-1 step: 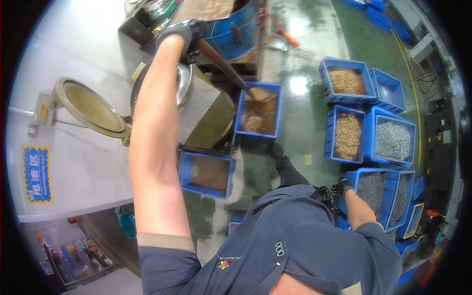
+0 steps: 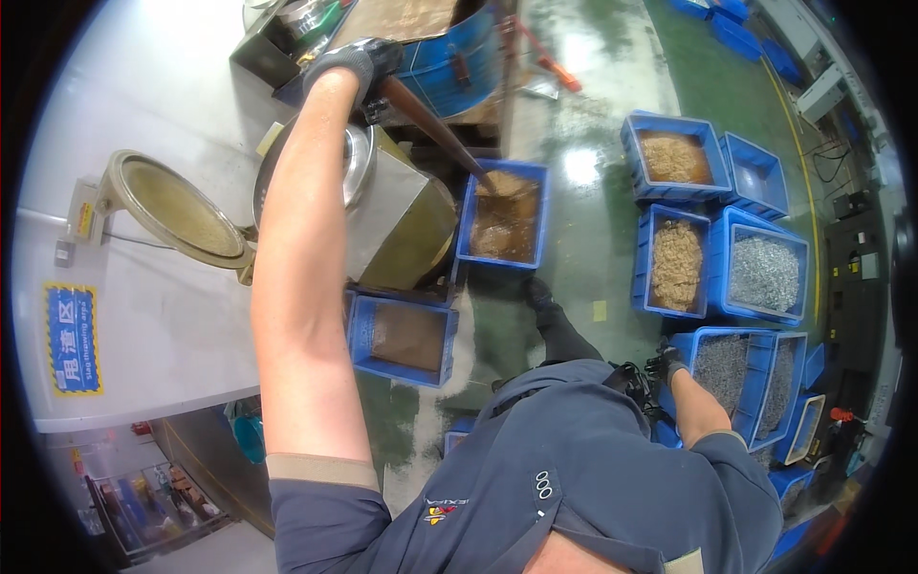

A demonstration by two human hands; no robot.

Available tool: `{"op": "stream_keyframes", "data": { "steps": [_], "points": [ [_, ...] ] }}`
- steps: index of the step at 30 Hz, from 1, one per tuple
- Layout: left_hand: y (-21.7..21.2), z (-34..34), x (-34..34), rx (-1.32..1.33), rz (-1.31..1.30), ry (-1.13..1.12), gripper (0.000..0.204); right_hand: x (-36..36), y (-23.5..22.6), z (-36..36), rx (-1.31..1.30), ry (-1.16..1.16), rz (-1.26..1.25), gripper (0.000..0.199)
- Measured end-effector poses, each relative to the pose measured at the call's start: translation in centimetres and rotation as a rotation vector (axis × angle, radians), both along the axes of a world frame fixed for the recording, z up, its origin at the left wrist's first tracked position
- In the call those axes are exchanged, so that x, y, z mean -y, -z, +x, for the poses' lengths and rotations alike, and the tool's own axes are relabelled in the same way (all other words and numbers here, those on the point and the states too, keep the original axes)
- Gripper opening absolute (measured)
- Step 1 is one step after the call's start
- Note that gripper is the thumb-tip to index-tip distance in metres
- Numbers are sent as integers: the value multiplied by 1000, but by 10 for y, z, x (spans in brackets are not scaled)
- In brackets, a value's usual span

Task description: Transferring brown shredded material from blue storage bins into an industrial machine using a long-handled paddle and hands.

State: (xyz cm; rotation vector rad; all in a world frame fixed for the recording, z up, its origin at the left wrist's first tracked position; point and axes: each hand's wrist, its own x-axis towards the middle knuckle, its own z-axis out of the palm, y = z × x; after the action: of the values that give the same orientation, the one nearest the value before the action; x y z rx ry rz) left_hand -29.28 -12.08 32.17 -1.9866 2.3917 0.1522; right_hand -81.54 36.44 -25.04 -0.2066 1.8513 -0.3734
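My left hand [image 2: 368, 65], in a black and grey work glove, is wrapped round the upper end of a long brown pole [image 2: 426, 117] and stretched far forward. The pole slants down to the right, its lower end in a blue crate [image 2: 463, 225] with brown liquid and tan wet chips. What tool sits on that end is hidden. Low at my right side, my right hand [image 2: 667, 362] wears a dark glove, close to a blue crate of grey metal shavings [image 2: 719, 368]. Its fingers are too small and dark to read.
A round drum machine [image 2: 397, 225] with its lid [image 2: 182, 206] swung up stands left, beyond my arm. Below it is a blue crate of murky liquid [image 2: 406, 337]. Several blue crates line the right, with tan chips [image 2: 676, 266] or silvery shavings [image 2: 765, 275]. A blue barrel [image 2: 449, 72] stands ahead.
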Motion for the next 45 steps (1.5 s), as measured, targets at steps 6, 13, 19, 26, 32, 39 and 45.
{"op": "stream_keyframes", "data": {
  "steps": [6,13,19,26,32,39,45],
  "points": [
    [8,3,9,-105,-34,-56,40,-19,23,-38,51,112,39,43],
    [29,32,21,117,-12,122,28,19,-16,30,71,-167,-272,54],
    [25,36,-5,-39,47,15,28,104,-45,58,267,390,32,28],
    [65,66,-117,-204,170,-247,29,211,-5,157,980,291,-146,29],
    [130,58,-257,-227,97,-166,27,287,18,303,635,9,-53,36],
    [217,24,-405,-310,699,-968,41,343,66,422,715,111,102,44],
    [287,32,-440,-642,1107,-1400,31,390,201,429,698,306,119,29]
  ]
}}
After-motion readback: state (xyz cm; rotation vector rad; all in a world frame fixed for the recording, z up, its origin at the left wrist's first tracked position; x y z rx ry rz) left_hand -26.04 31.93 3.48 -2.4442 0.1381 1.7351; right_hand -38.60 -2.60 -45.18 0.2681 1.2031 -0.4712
